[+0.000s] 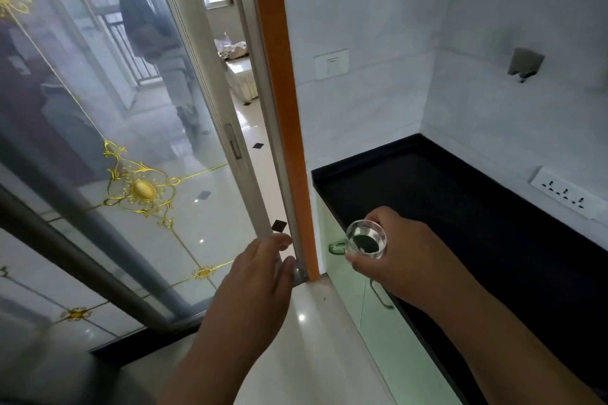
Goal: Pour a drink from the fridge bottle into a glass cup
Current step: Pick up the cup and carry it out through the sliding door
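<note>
My right hand is shut on a small clear glass cup with a handle on its left side. I hold the cup upright over the front left corner of the black countertop. The cup looks empty, with the dark counter showing through its bottom. My left hand is open, fingers loosely together, held in the air near the foot of the orange door frame. No bottle and no fridge are in view.
A sliding glass door with gold ornaments stands at the left, slid partly aside. A person stands beyond it in the far room. A white power strip and a metal hook are on the right wall. Pale green cabinet fronts sit under the counter.
</note>
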The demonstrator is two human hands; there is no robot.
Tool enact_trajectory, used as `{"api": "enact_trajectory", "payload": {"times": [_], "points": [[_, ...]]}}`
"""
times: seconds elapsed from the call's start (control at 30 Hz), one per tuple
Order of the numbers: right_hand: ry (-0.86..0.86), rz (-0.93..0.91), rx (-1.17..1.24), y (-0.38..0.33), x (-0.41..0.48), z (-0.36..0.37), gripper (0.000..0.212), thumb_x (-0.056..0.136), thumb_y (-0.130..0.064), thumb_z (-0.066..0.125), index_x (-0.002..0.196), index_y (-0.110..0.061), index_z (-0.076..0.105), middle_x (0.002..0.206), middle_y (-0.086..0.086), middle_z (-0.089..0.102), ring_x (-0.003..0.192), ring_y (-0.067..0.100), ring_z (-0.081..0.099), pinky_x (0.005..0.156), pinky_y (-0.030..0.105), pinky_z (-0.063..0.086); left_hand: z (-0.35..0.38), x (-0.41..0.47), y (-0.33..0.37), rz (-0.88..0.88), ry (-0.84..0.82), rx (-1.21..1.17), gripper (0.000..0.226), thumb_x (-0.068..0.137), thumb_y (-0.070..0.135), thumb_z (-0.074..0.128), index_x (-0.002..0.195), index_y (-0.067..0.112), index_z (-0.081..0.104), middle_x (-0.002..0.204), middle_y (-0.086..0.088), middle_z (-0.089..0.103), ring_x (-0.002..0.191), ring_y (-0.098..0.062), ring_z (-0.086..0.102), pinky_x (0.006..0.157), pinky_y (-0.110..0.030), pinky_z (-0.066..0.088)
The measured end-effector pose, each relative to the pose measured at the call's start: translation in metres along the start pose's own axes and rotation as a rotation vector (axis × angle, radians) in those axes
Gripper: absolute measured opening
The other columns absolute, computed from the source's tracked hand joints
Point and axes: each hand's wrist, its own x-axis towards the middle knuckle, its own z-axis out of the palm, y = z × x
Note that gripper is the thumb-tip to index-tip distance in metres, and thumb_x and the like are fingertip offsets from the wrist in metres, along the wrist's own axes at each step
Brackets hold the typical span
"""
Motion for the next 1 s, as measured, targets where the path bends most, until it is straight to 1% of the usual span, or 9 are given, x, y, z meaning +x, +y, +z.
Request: {"api": "enact_trajectory", "payload": {"times": [0.13, 0.27, 0.37, 0.53, 0.67, 0.77, 0.87, 0.93, 1.0], "points": [[-0.028, 0.041, -0.01, 0.001, 0.038, 0.0, 0.038, 0.08, -0.052, 0.073, 0.106, -0.032, 0.053, 0.087, -0.013, 0.065, 0.071, 0.003, 0.065, 0.061, 0.021, 0.056, 0.007, 0.041, -0.007, 0.019, -0.039, -0.032, 0.029, 0.103, 0.04, 0.045, 0.131, 0.035, 0.048, 0.128, 0.019, 0.05, 0.116, -0.004, 0.055, 0.098, -0.029, 0.05], [-0.017, 0.089, -0.023, 0.005, 0.074, 0.002, 0.038, 0.08, -0.052, 0.073, 0.105, -0.031, 0.054, 0.086, -0.012, 0.065, 0.07, 0.002, 0.064, 0.062, 0.023, 0.057, 0.014, 0.089, -0.018, 0.066, -0.039, -0.062, 0.029, 0.101, 0.04, 0.045, 0.13, 0.035, 0.05, 0.122, 0.022, 0.049, 0.114, -0.003, 0.055, 0.095, -0.024, 0.048], [0.024, 0.151, -0.031, 0.01, 0.103, 0.004, 0.039, 0.079, -0.053, 0.074, 0.105, -0.033, 0.053, 0.085, -0.013, 0.065, 0.07, 0.001, 0.064, 0.06, 0.021, 0.056, 0.02, 0.135, -0.023, 0.124, -0.06, -0.108, 0.026, 0.102, 0.035, 0.047, 0.127, 0.037, 0.053, 0.12, 0.02, 0.053, 0.109, -0.001, 0.056, 0.09, -0.022, 0.046], [0.092, 0.292, -0.07, 0.009, 0.143, 0.001, 0.034, 0.08, -0.051, 0.072, 0.1, -0.033, 0.052, 0.081, -0.012, 0.065, 0.066, 0.001, 0.062, 0.053, 0.016, 0.048, 0.025, 0.209, -0.032, 0.237, -0.171, -0.134, 0.029, 0.103, 0.039, 0.044, 0.131, 0.038, 0.049, 0.126, 0.023, 0.046, 0.115, 0.0, 0.052, 0.096, -0.022, 0.045], [0.178, 0.395, -0.053, 0.003, 0.176, 0.005, 0.031, 0.082, -0.051, 0.07, 0.099, -0.032, 0.052, 0.077, -0.009, 0.066, 0.063, 0.005, 0.064, 0.052, 0.021, 0.052, 0.024, 0.266, -0.039, 0.333, -0.267, -0.156, 0.033, 0.102, 0.043, 0.041, 0.133, 0.038, 0.049, 0.123, 0.025, 0.042, 0.119, -0.003, 0.05, 0.103, -0.027, 0.047], [0.233, 0.464, -0.029, 0.003, 0.193, 0.013, 0.031, 0.081, -0.053, 0.071, 0.098, -0.035, 0.052, 0.076, -0.011, 0.066, 0.062, 0.003, 0.063, 0.049, 0.016, 0.05, 0.031, 0.304, -0.043, 0.398, -0.3, -0.154, 0.031, 0.101, 0.044, 0.041, 0.131, 0.04, 0.048, 0.123, 0.022, 0.048, 0.112, -0.005, 0.056, 0.098, -0.031, 0.053], [0.269, 0.516, -0.033, 0.007, 0.199, 0.019, 0.035, 0.08, -0.055, 0.072, 0.101, -0.036, 0.051, 0.08, -0.014, 0.065, 0.064, -0.001, 0.063, 0.05, 0.012, 0.047, 0.04, 0.329, -0.042, 0.443, -0.32, -0.145, 0.029, 0.103, 0.043, 0.044, 0.132, 0.041, 0.047, 0.119, 0.024, 0.047, 0.106, -0.003, 0.058, 0.091, -0.021, 0.052], [0.285, 0.558, -0.036, 0.01, 0.201, 0.02, 0.036, 0.08, -0.056, 0.072, 0.102, -0.038, 0.05, 0.081, -0.015, 0.066, 0.065, -0.001, 0.064, 0.054, 0.014, 0.051, 0.046, 0.342, -0.04, 0.49, -0.33, -0.134, 0.03, 0.103, 0.041, 0.045, 0.133, 0.039, 0.048, 0.12, 0.023, 0.051, 0.104, -0.001, 0.058, 0.085, -0.013, 0.046], [0.298, 0.592, -0.042, 0.017, 0.205, 0.02, 0.038, 0.08, -0.056, 0.073, 0.105, -0.037, 0.051, 0.083, -0.013, 0.066, 0.066, 0.001, 0.064, 0.056, 0.017, 0.053, 0.055, 0.354, -0.038, 0.544, -0.344, -0.122, 0.03, 0.103, 0.039, 0.046, 0.133, 0.036, 0.049, 0.122, 0.018, 0.055, 0.104, 0.0, 0.057, 0.083, -0.011, 0.045]]}}
